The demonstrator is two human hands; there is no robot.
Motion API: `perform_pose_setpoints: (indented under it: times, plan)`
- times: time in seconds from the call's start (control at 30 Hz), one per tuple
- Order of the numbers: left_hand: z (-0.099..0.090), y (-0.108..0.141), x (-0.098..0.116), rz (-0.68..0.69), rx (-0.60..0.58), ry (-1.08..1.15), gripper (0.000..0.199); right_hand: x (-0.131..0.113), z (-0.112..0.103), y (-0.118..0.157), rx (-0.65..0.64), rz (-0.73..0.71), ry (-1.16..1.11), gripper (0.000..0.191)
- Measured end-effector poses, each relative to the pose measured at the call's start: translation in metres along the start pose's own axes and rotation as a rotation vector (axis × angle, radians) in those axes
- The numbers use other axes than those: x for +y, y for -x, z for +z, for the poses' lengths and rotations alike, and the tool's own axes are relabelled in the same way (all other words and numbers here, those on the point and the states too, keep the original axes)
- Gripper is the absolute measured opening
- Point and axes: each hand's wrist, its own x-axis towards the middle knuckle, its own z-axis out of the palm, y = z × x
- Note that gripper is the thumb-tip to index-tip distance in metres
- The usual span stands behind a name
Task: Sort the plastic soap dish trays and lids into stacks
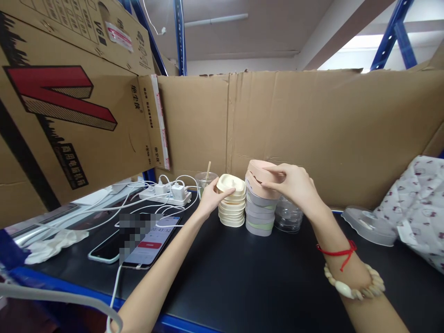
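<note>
A stack of cream plastic pieces [231, 213] stands on the black table, topped by a cream lid-like piece [230, 182] with a raised middle. My left hand [211, 196] grips that top piece from the left, thumb across its front. Right beside it rises a taller stack of grey pieces with green patches [259, 217]. Pink cup-shaped pieces [258, 182] sit on top of the grey ones, the uppermost slightly tilted. My right hand [294, 185] pinches the pink pieces at their right side; some fingertips are hidden. Clear plastic containers [288, 216] stand behind, partly covered.
Two phones [147, 247] lie at left near a white power strip [166, 196] with tangled cables. A clear cup with a stick [201, 180] is behind my left hand. Cardboard walls [312, 125] enclose the back. At right are a clear lid [369, 224] and patterned cloth [416, 208].
</note>
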Motion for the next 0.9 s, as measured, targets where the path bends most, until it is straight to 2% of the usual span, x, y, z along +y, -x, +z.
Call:
perform_pose_setpoints:
  times: [0.2, 0.3, 0.4, 0.7, 0.8, 0.9]
  plan:
    - [-0.002, -0.005, -0.011, 0.066, 0.072, -0.254, 0.058, -0.001, 0.002, 0.0, 0.037, -0.007, -0.021, 0.027]
    - [-0.001, -0.005, -0.012, 0.024, 0.133, -0.277, 0.065, 0.0, 0.001, 0.0, 0.002, -0.002, -0.07, 0.022]
    - [0.0, -0.003, -0.011, -0.016, 0.104, -0.263, 0.068, 0.0, 0.001, 0.0, -0.032, 0.005, -0.086, 0.017]
    - [0.001, -0.003, -0.019, 0.064, 0.041, -0.228, 0.049, 0.001, 0.003, -0.001, -0.022, 0.012, -0.107, 0.02]
    - [0.001, -0.004, -0.017, 0.078, 0.085, -0.216, 0.042, 0.005, 0.001, -0.002, 0.025, -0.021, -0.139, 0.02]
    - [0.002, -0.004, -0.012, 0.072, 0.179, -0.191, 0.029, 0.017, -0.006, -0.005, 0.118, -0.017, -0.146, 0.024]
